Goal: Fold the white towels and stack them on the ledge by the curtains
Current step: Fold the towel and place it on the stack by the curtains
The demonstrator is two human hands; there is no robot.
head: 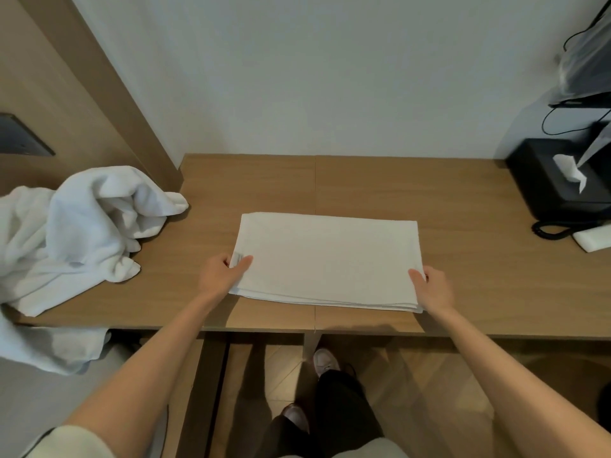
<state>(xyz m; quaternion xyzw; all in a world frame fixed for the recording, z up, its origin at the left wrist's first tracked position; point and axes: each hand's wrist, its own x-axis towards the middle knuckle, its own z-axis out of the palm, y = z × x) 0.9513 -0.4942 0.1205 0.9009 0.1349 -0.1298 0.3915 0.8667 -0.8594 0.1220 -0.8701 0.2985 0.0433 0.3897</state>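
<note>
Lying flat near the front edge of the wooden desk [463, 206], the folded white towel [327, 259] is a neat layered rectangle. The left hand [220, 276] pinches its near left corner, thumb on top; the right hand [431, 287] pinches its near right corner likewise. Left of the folded towel, a crumpled heap of white towels [76, 233] spills over the desk's edge. Right of it, by the wall, stands a black tissue box [555, 180].
</note>
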